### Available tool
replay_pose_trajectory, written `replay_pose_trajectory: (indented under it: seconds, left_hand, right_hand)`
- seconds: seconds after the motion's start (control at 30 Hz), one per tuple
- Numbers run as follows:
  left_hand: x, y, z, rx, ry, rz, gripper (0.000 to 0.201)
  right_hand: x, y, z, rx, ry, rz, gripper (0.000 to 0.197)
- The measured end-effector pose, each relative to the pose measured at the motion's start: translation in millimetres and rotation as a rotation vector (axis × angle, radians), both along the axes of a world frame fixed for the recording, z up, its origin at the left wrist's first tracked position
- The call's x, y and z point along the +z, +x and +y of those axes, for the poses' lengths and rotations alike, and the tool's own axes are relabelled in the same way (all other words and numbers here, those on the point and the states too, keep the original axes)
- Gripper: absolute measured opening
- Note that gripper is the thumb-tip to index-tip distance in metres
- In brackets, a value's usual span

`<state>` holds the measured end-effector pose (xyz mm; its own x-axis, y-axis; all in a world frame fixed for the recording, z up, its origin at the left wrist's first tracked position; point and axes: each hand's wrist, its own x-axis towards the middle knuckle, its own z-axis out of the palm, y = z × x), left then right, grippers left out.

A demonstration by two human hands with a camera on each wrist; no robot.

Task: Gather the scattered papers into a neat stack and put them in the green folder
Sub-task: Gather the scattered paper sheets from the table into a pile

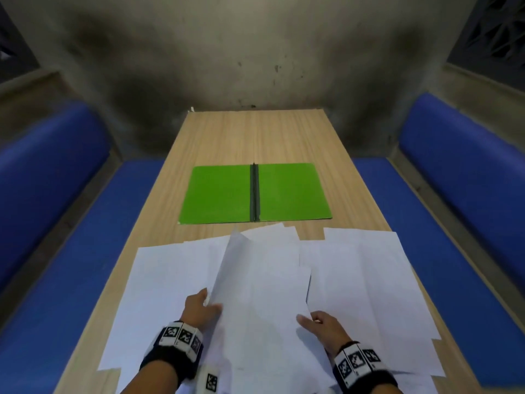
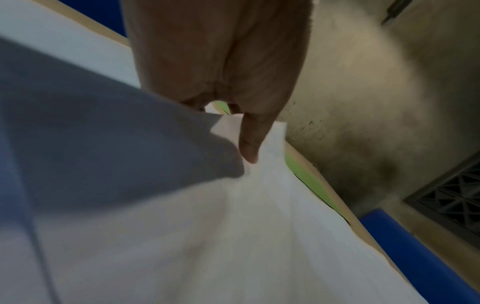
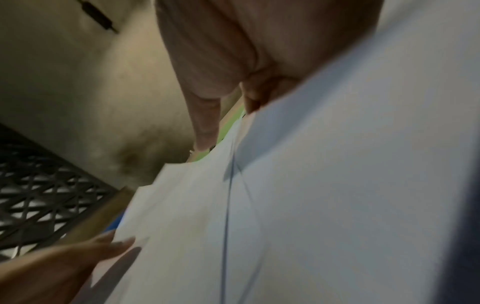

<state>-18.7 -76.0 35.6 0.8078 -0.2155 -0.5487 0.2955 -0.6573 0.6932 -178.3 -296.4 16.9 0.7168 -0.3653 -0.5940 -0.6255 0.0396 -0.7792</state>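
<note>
The green folder (image 1: 255, 193) lies open and flat in the middle of the wooden table (image 1: 255, 132), its dark spine running down the centre. White papers (image 1: 369, 280) are spread over the near half of the table, overlapping loosely. My left hand (image 1: 208, 304) pinches the left edge of a middle sheet (image 1: 261, 294), which curls up off the pile. In the left wrist view the thumb (image 2: 249, 144) lies on top of that paper and the other fingers are hidden under it. My right hand (image 1: 308, 319) pinches the same sheet's lower right edge between thumb (image 3: 205, 123) and fingers.
Blue padded benches run along the left (image 1: 56, 251) and right (image 1: 468, 194) of the table. A stained concrete wall (image 1: 255, 52) closes the far end. Bare table shows beyond the folder. Some papers reach the table's side edges.
</note>
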Motion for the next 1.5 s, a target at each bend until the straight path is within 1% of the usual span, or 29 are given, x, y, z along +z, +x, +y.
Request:
replay_pose_trajectory:
  seconds: [0.07,0.1,0.17,0.27,0.3,0.37,0.4,0.43,0.5,0.57,0.6,0.67,0.7,0.77,0.8,0.87,0.93,0.97,1.03,1.07,1.13,1.2,1.23,1.27,1.3,1.33,1.37,1.43,1.5]
  left_hand:
    - [3.3,-6.8,2.6,0.012,-0.039,0.029,0.053]
    - [1.4,-8.8,4.6,0.047,-0.095,0.049,0.061]
    - [4.2,-14.3,6.6,0.122,-0.182,0.082,0.069]
    - [9.2,-16.3,14.3,0.165,-0.258,0.163,0.044]
    - [11.2,-13.4,17.9,0.157,-0.287,0.187,0.050]
    - [18.8,-11.8,24.1,0.141,-0.342,0.224,0.076]
    - [22.7,-12.0,24.8,0.112,-0.343,0.228,0.081]
    - [26.8,-11.0,26.8,0.083,-0.316,0.224,0.078]
    - [39.6,-14.6,26.0,0.047,-0.189,0.175,0.062]
    - [36.9,-8.8,30.1,0.025,-0.092,0.062,0.063]
    - [37.6,-7.3,31.1,-0.005,-0.042,-0.017,0.055]
    - [41.8,-3.2,36.5,-0.043,0.043,-0.199,0.018]
    - [47.1,-1.0,39.1,-0.059,0.067,-0.271,0.007]
    - [60.3,3.5,43.5,-0.080,0.026,-0.397,0.009]
    - [70.9,3.8,45.1,-0.092,-0.013,-0.459,0.009]
    - [94.4,5.2,48.3,-0.097,-0.095,-0.519,0.006]
    - [120.1,3.7,49.4,-0.095,-0.182,-0.573,0.015]
    - [133.4,2.1,49.2,-0.085,-0.209,-0.602,0.021]
    - [148.7,2.6,50.0,-0.062,-0.253,-0.612,0.023]
    - [152.2,4.3,50.2,-0.047,-0.295,-0.599,0.019]
    - [155.4,6.9,51.1,0.002,-0.374,-0.574,0.007]
    - [145.9,10.8,52.1,0.088,-0.467,-0.545,0.027]
    - [142.5,9.7,51.6,0.140,-0.495,-0.524,0.030]
    - [136.4,9.8,51.9,0.185,-0.518,-0.496,0.024]
    - [132.3,7.5,50.9,0.222,-0.535,-0.465,0.014]
    - [125.8,5.6,50.3,0.242,-0.557,-0.433,0.007]
    - [121.3,2.9,49.4,0.256,-0.578,-0.412,0.005]
    - [111.6,-0.8,47.4,0.283,-0.633,-0.372,0.009]
    - [101.0,-2.8,46.2,0.302,-0.698,-0.295,0.024]
  right_hand:
    - [-2.5,1.7,5.8,0.053,0.015,0.009,0.029]
    - [-4.5,2.5,8.6,0.048,0.045,0.013,0.023]
    - [-5.6,4.2,14.5,0.071,0.065,0.008,0.033]
    - [-3.9,6.2,20.2,0.144,-0.012,0.007,0.034]
    - [-1.7,7.8,21.2,0.177,-0.027,-0.005,0.034]
    - [4.6,11.0,24.4,0.204,-0.033,-0.063,0.036]
    - [5.8,13.0,24.9,0.199,-0.029,-0.094,0.039]
    - [6.4,15.1,25.6,0.185,-0.023,-0.106,0.041]
    - [4.9,18.1,26.6,0.187,-0.047,-0.079,0.039]
    - [-2.3,17.4,23.0,0.168,-0.152,-0.024,0.036]
    - [-7.0,15.5,18.0,0.132,-0.223,0.000,0.038]
    - [-11.8,8.5,6.5,0.051,-0.279,0.040,0.046]
    - [-10.3,5.3,2.6,0.034,-0.246,0.051,0.056]
    - [-5.0,2.6,-3.5,-0.012,-0.111,0.005,0.089]
    - [0.0,3.3,-3.7,-0.038,-0.039,-0.034,0.097]
    - [14.8,9.1,-0.9,-0.052,0.074,-0.097,0.105]
    - [30.3,19.9,0.6,-0.011,0.080,-0.199,0.119]
    - [40.6,25.9,0.3,0.009,0.066,-0.271,0.120]
    - [68.0,35.8,-0.2,0.007,0.053,-0.449,0.103]
    - [80.9,39.8,-2.1,-0.011,0.060,-0.525,0.092]
    - [102.3,43.0,-5.7,-0.033,0.119,-0.624,0.081]
    - [113.2,40.8,-8.2,-0.011,0.144,-0.663,0.063]
    - [114.4,40.1,-8.1,0.005,0.134,-0.661,0.046]
    - [116.8,38.0,-5.9,0.002,0.131,-0.656,0.029]
    - [115.8,36.5,-4.0,-0.035,0.137,-0.659,0.024]
    - [113.9,34.7,-1.8,-0.067,0.175,-0.687,0.031]
    - [110.0,34.3,-0.2,-0.112,0.232,-0.721,0.044]
    - [106.4,34.6,1.8,-0.204,0.370,-0.783,0.065]
    - [105.3,35.9,1.8,-0.258,0.440,-0.812,0.061]
